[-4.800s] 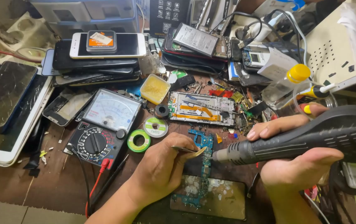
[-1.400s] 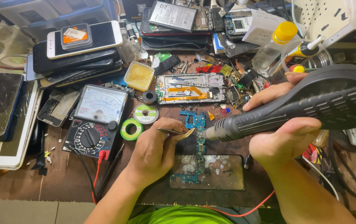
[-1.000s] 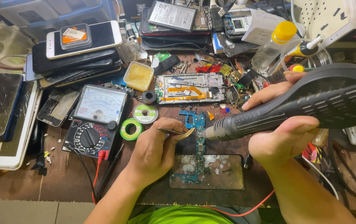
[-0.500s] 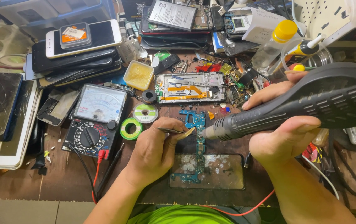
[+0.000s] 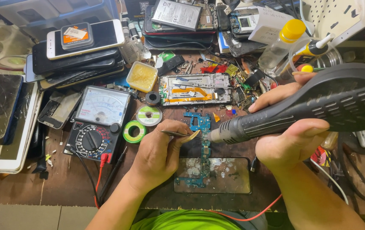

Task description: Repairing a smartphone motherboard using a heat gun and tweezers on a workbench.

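Note:
My right hand [image 5: 291, 132] grips a large dark hot-air gun [image 5: 318, 106], its metal nozzle aimed left at a narrow blue-green circuit board [image 5: 202, 147]. That board lies partly on a dark glass plate [image 5: 220, 176] near the bench's front edge. My left hand [image 5: 159, 155] holds thin metal tweezers [image 5: 181, 135], their tips close to the board just in front of the nozzle. An opened phone frame [image 5: 195, 88] with orange flex cables lies behind the board.
An analogue multimeter [image 5: 99, 119] with red and black leads sits at the left, beside two solder reels [image 5: 142, 123]. Stacked phones [image 5: 76, 53] and a tablet [image 5: 3, 123] fill the left side. A flux tin [image 5: 142, 76], a yellow-capped bottle [image 5: 282, 40] and loose parts crowd the back.
Over the last seconds the view shifted closer above the board. Both hands, the tweezers and the hot-air gun have stayed nearly still at the board.

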